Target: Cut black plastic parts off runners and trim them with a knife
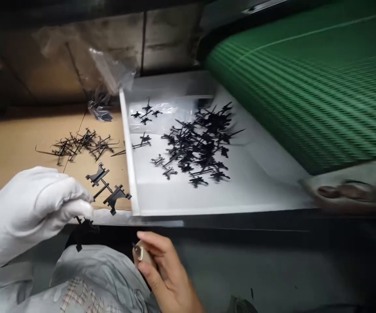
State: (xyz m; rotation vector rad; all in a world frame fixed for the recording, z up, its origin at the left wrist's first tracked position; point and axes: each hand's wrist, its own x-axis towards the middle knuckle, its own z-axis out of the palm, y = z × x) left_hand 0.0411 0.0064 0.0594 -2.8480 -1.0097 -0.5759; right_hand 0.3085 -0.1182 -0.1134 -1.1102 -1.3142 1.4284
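My left hand (41,208), in a white glove, pinches a black plastic moulding on its sprue (118,198). Two of the notched pieces stick out past the fingertips, and more black plastic hangs below the hand. Lower down, my bare right hand (171,271) is closed around a small tool with a beige handle (147,257); a short dark tip shows, but its kind is unclear. Beyond the gloved hand, a loose heap of thin black sprues (77,145) lies on brown cardboard (21,130). A larger pile of black mouldings (201,143) rests on a white tray (259,191).
A green ribbed conveyor belt (305,87) slopes along the right, with its metal end bracket (354,189) near the tray's corner. Clear plastic bags (109,71) lie at the back left. The tray's raised white edge (129,161) divides it from the cardboard.
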